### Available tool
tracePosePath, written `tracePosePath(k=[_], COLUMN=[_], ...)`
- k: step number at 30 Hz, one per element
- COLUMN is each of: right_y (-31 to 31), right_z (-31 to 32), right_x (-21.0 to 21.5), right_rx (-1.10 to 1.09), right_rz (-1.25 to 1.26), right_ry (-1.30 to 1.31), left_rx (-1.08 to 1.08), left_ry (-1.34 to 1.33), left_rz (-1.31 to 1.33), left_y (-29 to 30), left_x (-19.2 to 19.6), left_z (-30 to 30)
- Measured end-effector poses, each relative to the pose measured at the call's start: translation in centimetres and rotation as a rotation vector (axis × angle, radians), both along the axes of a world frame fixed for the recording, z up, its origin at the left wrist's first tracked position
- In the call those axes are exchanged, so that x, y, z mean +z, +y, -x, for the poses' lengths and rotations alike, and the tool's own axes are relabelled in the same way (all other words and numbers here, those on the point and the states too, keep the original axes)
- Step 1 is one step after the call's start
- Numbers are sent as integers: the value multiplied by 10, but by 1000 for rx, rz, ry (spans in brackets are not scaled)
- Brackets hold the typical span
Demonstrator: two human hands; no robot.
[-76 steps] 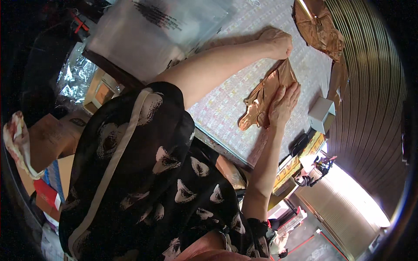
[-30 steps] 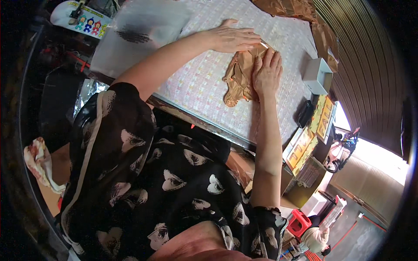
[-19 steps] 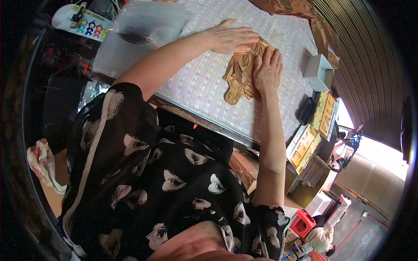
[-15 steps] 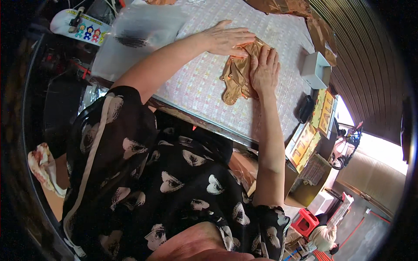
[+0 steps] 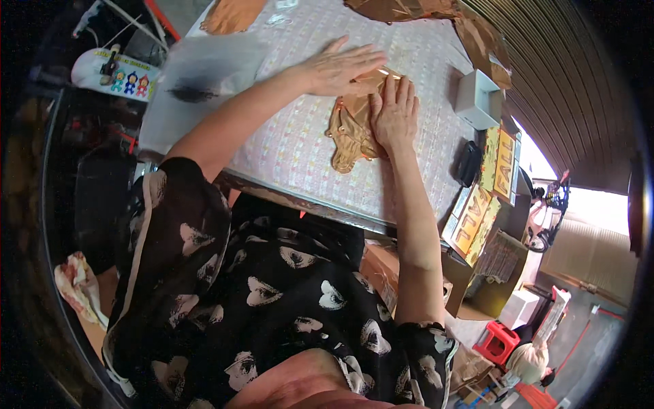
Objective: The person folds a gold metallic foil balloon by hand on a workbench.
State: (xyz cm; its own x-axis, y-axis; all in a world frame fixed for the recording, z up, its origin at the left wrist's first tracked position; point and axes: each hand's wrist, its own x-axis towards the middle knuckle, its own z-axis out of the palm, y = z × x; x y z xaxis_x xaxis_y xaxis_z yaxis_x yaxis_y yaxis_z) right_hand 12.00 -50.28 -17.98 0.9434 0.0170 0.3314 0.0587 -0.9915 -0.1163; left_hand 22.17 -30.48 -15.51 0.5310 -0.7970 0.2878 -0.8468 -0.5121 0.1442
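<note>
A deflated copper-coloured foil balloon [image 5: 349, 140], folded and creased, lies on the patterned tabletop [image 5: 293, 150]. My left hand [image 5: 340, 70] is flat across its far edge, fingers stretched to the right. Beside it, my right hand [image 5: 395, 117] presses flat on the right side of the foil, its fingers pointing away from me. Neither hand grips anything. Both palms hide part of the foil; its wrinkled near end shows between my arms.
More copper foil [image 5: 402, 9] lies along the far edge, with another piece [image 5: 233, 15] at far left. Clear plastic sheets [image 5: 204, 71] cover the left side. At right are a white open box [image 5: 479, 101], a black case [image 5: 468, 163] and a cardboard box [image 5: 494, 283].
The view has shifted a little, showing more of the far-left foil. Both hands stay flat on the balloon, and more of its shiny upper part shows between them.
</note>
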Motion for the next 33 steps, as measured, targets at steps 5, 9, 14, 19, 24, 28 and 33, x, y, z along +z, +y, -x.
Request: tracePosePath(k=[5, 9, 14, 19, 24, 28, 33], right_y=[-2, -8, -65, -100, -123, -101, -93], right_z=[1, 1, -5, -19, -16, 1, 9], right_x=[-4, -1, 10, 14, 8, 29, 31], right_rx=[-6, 7, -77, -51, 105, 142, 98], right_rz=[14, 24, 85, -90, -411, -227, -171], right_ry=[-52, -18, 57, 149, 70, 32, 99], left_rx=[-39, -56, -62, -50, -83, -61, -71], left_ry=[52, -14, 55, 56, 84, 95, 101], left_rz=[-158, -93, -158, -165, -178, -200, -210], left_y=[-8, -4, -7, -5, -11, -6, -10], left_x=[2, -7, 5, 10, 10, 14, 15], left_z=[9, 6, 7, 8, 11, 11, 10])
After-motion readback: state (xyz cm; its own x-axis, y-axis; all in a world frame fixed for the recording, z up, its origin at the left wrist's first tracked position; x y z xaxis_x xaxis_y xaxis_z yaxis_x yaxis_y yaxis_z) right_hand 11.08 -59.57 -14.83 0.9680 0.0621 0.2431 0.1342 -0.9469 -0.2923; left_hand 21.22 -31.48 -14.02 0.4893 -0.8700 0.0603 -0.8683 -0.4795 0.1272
